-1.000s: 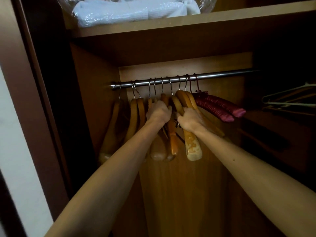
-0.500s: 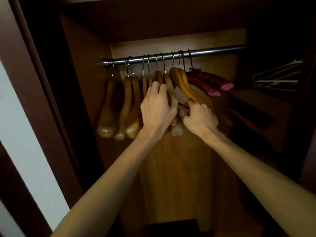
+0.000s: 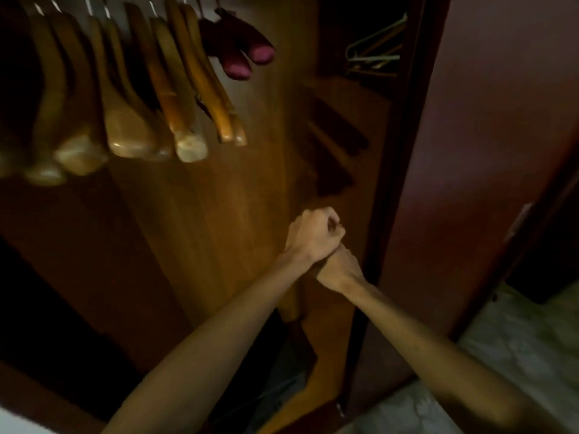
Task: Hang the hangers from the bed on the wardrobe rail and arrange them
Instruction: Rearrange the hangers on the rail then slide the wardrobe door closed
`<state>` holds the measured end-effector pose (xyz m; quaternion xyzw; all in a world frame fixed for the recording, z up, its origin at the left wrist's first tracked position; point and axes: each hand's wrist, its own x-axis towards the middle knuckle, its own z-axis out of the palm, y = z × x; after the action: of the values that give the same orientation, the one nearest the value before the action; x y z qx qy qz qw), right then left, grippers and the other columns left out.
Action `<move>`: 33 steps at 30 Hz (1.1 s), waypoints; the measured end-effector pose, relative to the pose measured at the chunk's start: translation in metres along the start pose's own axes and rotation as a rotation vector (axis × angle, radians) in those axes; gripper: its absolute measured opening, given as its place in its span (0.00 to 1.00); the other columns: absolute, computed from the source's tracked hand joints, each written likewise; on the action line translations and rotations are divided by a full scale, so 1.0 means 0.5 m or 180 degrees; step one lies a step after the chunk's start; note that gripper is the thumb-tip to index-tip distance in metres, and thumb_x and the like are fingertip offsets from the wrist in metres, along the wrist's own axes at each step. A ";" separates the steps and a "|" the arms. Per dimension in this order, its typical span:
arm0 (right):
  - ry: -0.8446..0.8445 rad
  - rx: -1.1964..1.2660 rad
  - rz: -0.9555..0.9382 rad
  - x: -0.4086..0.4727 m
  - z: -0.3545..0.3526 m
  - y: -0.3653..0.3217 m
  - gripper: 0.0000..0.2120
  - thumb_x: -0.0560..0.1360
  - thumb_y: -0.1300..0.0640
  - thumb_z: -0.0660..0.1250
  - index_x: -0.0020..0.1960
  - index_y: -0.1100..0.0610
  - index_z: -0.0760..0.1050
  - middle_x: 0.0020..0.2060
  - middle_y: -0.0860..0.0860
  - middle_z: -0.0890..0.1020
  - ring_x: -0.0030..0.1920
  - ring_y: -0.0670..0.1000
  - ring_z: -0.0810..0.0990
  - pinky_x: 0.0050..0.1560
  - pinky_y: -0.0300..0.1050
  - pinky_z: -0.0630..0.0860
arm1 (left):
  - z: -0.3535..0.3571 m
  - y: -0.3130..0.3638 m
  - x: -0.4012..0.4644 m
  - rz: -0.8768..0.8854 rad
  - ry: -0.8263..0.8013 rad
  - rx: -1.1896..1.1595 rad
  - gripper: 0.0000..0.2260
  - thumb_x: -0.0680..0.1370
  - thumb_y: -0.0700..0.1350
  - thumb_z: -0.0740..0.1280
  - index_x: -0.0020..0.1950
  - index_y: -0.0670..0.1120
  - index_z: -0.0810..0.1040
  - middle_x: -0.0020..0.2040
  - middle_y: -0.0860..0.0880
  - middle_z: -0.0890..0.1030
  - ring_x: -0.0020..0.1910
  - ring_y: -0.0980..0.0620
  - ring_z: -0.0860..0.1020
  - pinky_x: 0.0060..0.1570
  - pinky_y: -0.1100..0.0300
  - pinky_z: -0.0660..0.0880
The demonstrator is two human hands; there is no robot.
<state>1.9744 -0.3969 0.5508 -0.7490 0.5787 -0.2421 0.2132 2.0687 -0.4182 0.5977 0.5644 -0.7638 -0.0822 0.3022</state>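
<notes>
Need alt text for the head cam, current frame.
Both hands, left hand above right hand, are curled together low inside a dim wardrobe, holding nothing visible. Above left, wooden hangers hang in a row beside pink padded hangers; thin hangers sit further right.

Both hands off the wooden hangers (image 3: 131, 89) now. Left hand (image 3: 308, 236) and right hand (image 3: 340, 270) have dropped low, well below the row, touching each other near the wardrobe door (image 3: 488, 151), fingers curled, nothing visibly held. View swung down and right; rail out of frame. Frame is blurred.
</notes>
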 end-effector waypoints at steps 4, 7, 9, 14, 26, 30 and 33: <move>-0.0322 -0.0457 0.0406 -0.008 -0.026 0.093 0.04 0.73 0.61 0.65 0.41 0.53 0.75 0.34 0.48 0.78 0.34 0.50 0.79 0.37 0.48 0.80 | 0.108 0.054 0.073 -0.0198 -0.0221 -0.0082 0.16 0.77 0.52 0.70 0.64 0.49 0.79 0.50 0.52 0.85 0.50 0.51 0.83 0.50 0.53 0.81; -0.0327 -0.0570 0.0684 0.000 -0.038 0.156 0.06 0.73 0.60 0.65 0.37 0.54 0.74 0.34 0.48 0.78 0.34 0.50 0.78 0.36 0.46 0.76 | 0.156 0.074 0.113 -0.0251 -0.0462 -0.0068 0.18 0.76 0.53 0.71 0.63 0.48 0.78 0.46 0.51 0.84 0.47 0.48 0.84 0.46 0.54 0.81; -0.0251 -0.0599 0.0690 0.009 -0.043 0.190 0.07 0.75 0.56 0.65 0.38 0.53 0.75 0.34 0.48 0.79 0.36 0.50 0.79 0.38 0.45 0.76 | 0.167 0.066 0.129 -0.0101 -0.0588 -0.0005 0.15 0.74 0.54 0.72 0.58 0.50 0.79 0.47 0.53 0.84 0.46 0.50 0.84 0.46 0.53 0.82; -0.0334 -0.0580 0.0466 0.022 -0.039 0.220 0.06 0.74 0.55 0.64 0.44 0.53 0.79 0.38 0.49 0.82 0.42 0.53 0.83 0.43 0.48 0.80 | 0.170 0.044 0.133 -0.0042 -0.0717 -0.0441 0.13 0.75 0.50 0.74 0.59 0.50 0.82 0.55 0.56 0.85 0.54 0.57 0.82 0.55 0.55 0.80; -0.0327 -0.0671 0.0350 0.013 -0.007 0.273 0.08 0.79 0.51 0.65 0.48 0.55 0.79 0.42 0.51 0.81 0.43 0.53 0.83 0.40 0.45 0.79 | 0.161 0.003 0.107 -0.0285 -0.0660 -0.0446 0.16 0.73 0.54 0.74 0.58 0.49 0.82 0.55 0.55 0.84 0.57 0.58 0.80 0.59 0.50 0.79; -0.0553 -0.0852 0.0491 0.003 0.009 0.271 0.10 0.79 0.51 0.66 0.50 0.58 0.79 0.47 0.53 0.82 0.48 0.55 0.83 0.40 0.44 0.77 | 0.136 -0.024 0.075 -0.0385 -0.0598 -0.0332 0.22 0.73 0.57 0.73 0.62 0.48 0.80 0.58 0.50 0.84 0.58 0.55 0.79 0.59 0.50 0.78; -0.0580 -0.0895 0.0595 0.008 0.016 0.254 0.11 0.78 0.51 0.68 0.53 0.58 0.80 0.49 0.53 0.82 0.50 0.54 0.83 0.40 0.44 0.77 | 0.112 -0.044 0.048 -0.0412 -0.0569 -0.0237 0.21 0.73 0.57 0.72 0.62 0.48 0.80 0.57 0.51 0.84 0.51 0.56 0.81 0.53 0.50 0.81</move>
<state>1.8831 -0.4309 0.4689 -0.7332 0.6522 -0.0691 0.1795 2.0513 -0.4599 0.5510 0.5913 -0.7461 -0.1798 0.2477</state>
